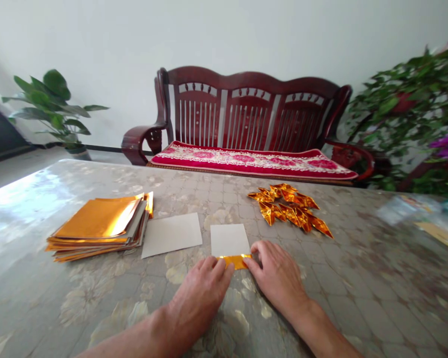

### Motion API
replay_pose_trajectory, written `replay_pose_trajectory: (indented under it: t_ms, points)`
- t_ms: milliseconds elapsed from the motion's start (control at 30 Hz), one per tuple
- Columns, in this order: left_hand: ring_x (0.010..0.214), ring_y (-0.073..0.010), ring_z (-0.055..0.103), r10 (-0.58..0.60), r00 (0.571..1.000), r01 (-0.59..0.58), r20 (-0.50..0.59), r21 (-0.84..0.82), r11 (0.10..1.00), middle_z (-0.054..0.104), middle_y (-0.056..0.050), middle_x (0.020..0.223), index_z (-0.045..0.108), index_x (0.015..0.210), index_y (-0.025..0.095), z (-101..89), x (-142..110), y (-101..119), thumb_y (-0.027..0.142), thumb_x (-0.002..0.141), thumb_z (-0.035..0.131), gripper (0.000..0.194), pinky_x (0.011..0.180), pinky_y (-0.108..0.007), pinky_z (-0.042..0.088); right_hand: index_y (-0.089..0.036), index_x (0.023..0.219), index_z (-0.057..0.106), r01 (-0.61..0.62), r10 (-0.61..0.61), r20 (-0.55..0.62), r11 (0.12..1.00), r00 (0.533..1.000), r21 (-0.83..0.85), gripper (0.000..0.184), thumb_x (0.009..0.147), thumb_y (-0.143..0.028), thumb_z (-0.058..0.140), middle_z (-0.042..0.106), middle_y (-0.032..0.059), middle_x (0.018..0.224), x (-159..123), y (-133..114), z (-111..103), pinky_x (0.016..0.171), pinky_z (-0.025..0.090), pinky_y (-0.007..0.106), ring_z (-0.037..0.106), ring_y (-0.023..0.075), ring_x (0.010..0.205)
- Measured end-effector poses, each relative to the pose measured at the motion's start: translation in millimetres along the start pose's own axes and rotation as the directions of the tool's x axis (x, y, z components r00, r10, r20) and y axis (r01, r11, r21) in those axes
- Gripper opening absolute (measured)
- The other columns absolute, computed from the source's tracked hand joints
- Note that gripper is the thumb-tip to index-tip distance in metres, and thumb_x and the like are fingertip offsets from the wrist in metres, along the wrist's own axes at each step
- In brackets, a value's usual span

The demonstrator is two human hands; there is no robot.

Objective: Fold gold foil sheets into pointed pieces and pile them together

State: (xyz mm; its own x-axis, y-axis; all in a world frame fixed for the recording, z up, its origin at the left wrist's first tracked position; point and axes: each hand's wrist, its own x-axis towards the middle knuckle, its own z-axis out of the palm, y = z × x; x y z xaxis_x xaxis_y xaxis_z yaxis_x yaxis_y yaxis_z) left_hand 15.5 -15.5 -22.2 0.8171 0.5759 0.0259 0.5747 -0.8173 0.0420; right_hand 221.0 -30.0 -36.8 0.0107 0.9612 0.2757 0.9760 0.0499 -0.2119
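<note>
My left hand (199, 293) and my right hand (278, 276) press down on either side of a sheet of gold foil paper (229, 246). Its pale back faces up, and its near edge is folded over into a shiny gold strip (236, 261) under my fingertips. Just left of it lies a second pale-backed sheet (171, 234), flat and untouched. Further left sits a stack of gold foil sheets (97, 223). Beyond my right hand, a loose heap of folded gold foil pieces (287, 206) lies on the tabletop.
The table has a shiny, mottled grey floral cover (209, 199). Blurred plastic packets and card (414, 214) lie at its right edge. Behind it stand a dark red wooden bench (246, 117) with a red cushion, and potted plants on both sides.
</note>
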Motion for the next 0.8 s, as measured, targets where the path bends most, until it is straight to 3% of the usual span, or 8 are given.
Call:
replay_pose_trajectory:
  t_ms: [133, 300, 467, 800]
  points:
    - [0.094, -0.0249, 0.055, -0.012, 1.0, 0.012, -0.007, 0.02, 1.0, 0.06, -0.008, 0.107, 0.056, 0.114, 0.015, 2.5, 0.7, 2.1, 0.005, 0.086, 0.053, 0.03, 0.083, -0.04, 0.053, -0.021, 0.114, 0.056, 0.044, -0.044, -0.063, 0.999, 0.997, -0.01, 0.034, 0.085, -0.035, 0.068, 0.065, 0.0069, 0.103, -3.6, -13.9, 0.7, 0.083, 0.041, 0.038, 0.057, 0.0266, 0.098]
    - [0.095, -0.0238, 0.055, -0.027, 1.0, 0.027, -0.013, 0.037, 0.999, 0.06, -0.008, 0.107, 0.054, 0.119, 0.015, 4.2, -0.2, 3.3, 0.006, 0.088, 0.051, 0.033, 0.086, -0.038, 0.052, -0.021, 0.119, 0.055, 0.033, -0.034, -0.044, 0.999, 0.998, -0.02, 0.038, 0.086, -0.032, 0.068, 0.062, 0.0086, 0.111, -2.5, -23.7, 0.5, 0.086, 0.041, 0.041, 0.053, 0.0281, 0.102]
    - [0.1, -0.0248, 0.055, -0.058, 0.998, 0.06, -0.031, 0.046, 0.997, 0.061, -0.009, 0.107, 0.058, 0.113, 0.015, 6.8, -5.4, 6.6, 0.005, 0.09, 0.046, 0.027, 0.089, -0.04, 0.049, -0.022, 0.12, 0.055, 0.026, -0.027, -0.043, 1.0, 0.999, -0.011, 0.039, 0.085, -0.033, 0.068, 0.061, 0.0094, 0.114, -3.1, -15.7, 1.1, 0.088, 0.04, 0.042, 0.052, 0.0286, 0.104]
    - [0.09, -0.026, 0.057, -0.111, 0.993, 0.114, -0.032, 0.177, 0.978, 0.063, -0.012, 0.098, 0.065, 0.097, 0.012, 8.4, -17.6, 12.0, 0.0, 0.085, 0.045, 0.027, 0.079, -0.041, 0.049, -0.024, 0.118, 0.056, -0.018, 0.017, -0.032, 1.0, 0.999, -0.023, 0.033, 0.086, -0.026, 0.064, 0.061, 0.0076, 0.112, -6.0, 4.8, -1.2, 0.085, 0.039, 0.041, 0.052, 0.0283, 0.102]
